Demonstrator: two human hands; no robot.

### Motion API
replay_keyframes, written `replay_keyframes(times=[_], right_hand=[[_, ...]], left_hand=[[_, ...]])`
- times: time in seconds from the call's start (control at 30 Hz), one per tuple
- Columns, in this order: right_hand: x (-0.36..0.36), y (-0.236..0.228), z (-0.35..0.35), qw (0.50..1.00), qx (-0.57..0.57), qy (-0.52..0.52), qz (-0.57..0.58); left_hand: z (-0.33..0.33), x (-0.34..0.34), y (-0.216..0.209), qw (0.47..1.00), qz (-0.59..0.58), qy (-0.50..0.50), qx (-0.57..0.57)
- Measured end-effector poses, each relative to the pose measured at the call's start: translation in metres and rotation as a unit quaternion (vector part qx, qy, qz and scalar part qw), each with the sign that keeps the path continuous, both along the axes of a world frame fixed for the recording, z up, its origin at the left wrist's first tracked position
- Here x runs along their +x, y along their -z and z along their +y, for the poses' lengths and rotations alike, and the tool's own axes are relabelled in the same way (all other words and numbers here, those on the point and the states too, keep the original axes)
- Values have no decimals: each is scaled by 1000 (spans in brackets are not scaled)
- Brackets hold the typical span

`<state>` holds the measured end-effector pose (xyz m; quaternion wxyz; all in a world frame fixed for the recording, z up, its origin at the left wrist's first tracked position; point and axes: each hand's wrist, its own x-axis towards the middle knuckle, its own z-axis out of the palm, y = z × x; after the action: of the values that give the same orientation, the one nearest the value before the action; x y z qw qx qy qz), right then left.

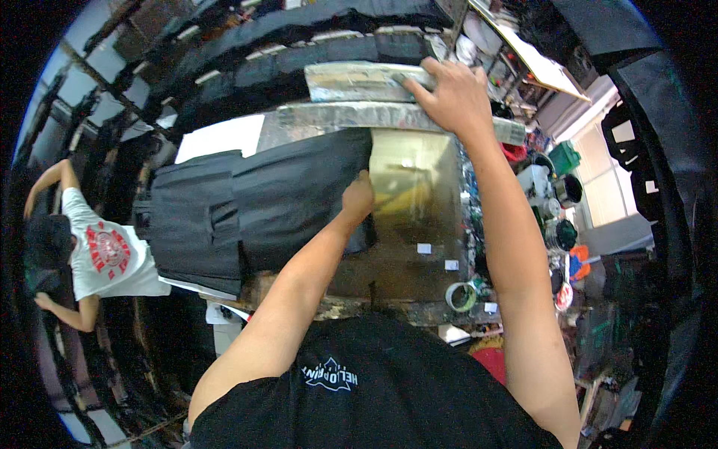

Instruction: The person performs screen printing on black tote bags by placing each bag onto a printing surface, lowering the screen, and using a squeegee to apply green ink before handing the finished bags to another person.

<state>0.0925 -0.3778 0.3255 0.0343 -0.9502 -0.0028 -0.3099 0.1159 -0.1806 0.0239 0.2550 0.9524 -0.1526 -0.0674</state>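
Black cloth (299, 202) lies spread in overlapping pieces across the left and middle of the worktable. My left hand (359, 196) is closed on its right edge, with the fingertips mostly hidden. At the far side, my right hand (455, 97) grips the right end of a pale, paint-stained wooden bar (348, 84), thumb on the near face and fingers over the top. The bar stands just beyond a longer grey, stained rail (336, 116). To the right of the cloth, the brown, glossy tabletop (404, 224) shows a yellowish reflection.
A white sheet (217, 140) pokes out behind the cloth. Tape rolls (461, 297) and small white labels (424, 248) sit at the table's right. Pots and tubs (567, 191) crowd beyond that edge. A person in a white shirt (112, 254) stands at the left, near dark racks of cloth.
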Motion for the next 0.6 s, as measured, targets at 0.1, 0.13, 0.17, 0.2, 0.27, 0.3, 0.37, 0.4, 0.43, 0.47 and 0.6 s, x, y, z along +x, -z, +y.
replay_keyframes(times=[0.1, 0.13, 0.17, 0.2, 0.27, 0.3, 0.37, 0.4, 0.43, 0.47, 0.6], right_hand=[[3, -1, 0, 1000, -6, -13, -1], [7, 1, 3, 999, -13, -20, -25], [8, 4, 2, 999, -3, -21, -35], [8, 7, 0, 999, -20, -16, -43], [6, 10, -4, 999, -26, -8, -33], [2, 8, -4, 997, -58, 4, -41], [-2, -18, 3, 996, 53, -21, 75], [0, -20, 3, 996, 49, -26, 63], [3, -20, 1, 997, 46, -31, 52], [7, -21, 0, 998, 40, -39, 37], [19, -14, -3, 998, -11, -23, -57]], left_hand=[[-41, -17, 45, 987, -78, 139, 2], [-42, -22, 65, 977, -117, 179, -10], [-39, -31, 82, 952, -178, 250, 2], [-34, -40, 86, 917, -238, 320, 13], [-12, -70, 78, 947, -186, 262, -19], [4, -86, 63, 959, -161, 232, -31], [37, -121, 46, 965, -130, 219, 59], [46, -129, 44, 966, -117, 208, 103], [49, -131, 48, 965, -119, 208, 109], [50, -128, 52, 964, -125, 205, 115], [34, -87, 69, 963, -135, 197, 121]])
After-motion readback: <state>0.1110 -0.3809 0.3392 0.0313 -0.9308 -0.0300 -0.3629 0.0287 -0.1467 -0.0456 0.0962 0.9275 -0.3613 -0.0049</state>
